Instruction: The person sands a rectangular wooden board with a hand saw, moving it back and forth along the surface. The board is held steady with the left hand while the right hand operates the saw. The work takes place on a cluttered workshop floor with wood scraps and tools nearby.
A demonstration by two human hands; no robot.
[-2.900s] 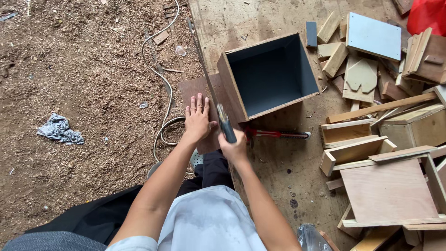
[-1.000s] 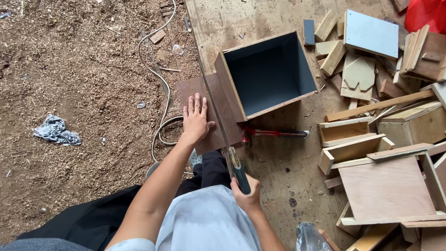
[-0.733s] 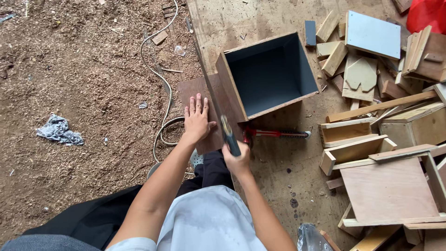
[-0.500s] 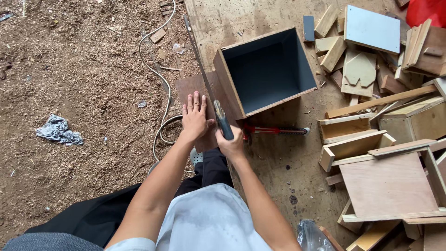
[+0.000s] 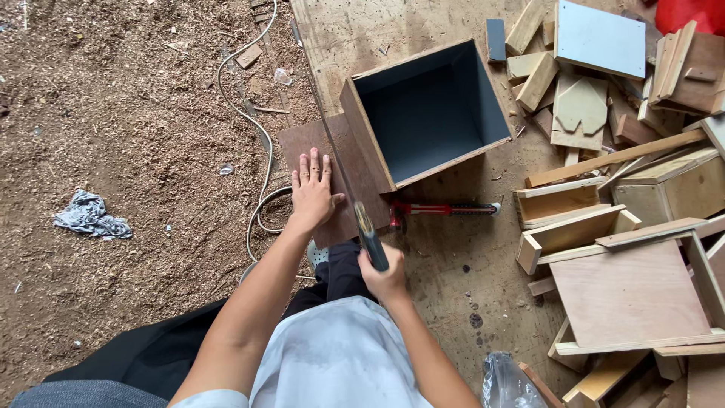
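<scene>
My left hand lies flat, fingers spread, on a brown board on the floor. My right hand grips the dark handle of a hand saw. Its thin blade runs forward along the board's right side, between my left hand and an open wooden box with a dark grey-blue inside. The box stands on the board's far right part, touching it.
A red-and-black tool lies just in front of the box. A pale cable loops over the sawdust at left, near a grey rag. Wooden offcuts and small frames pile up at right. A clear plastic bottle lies by my right elbow.
My right hand has moved the saw back and forth; since half a second ago it has drawn back toward my body. My left hand stays pressed on the board.
</scene>
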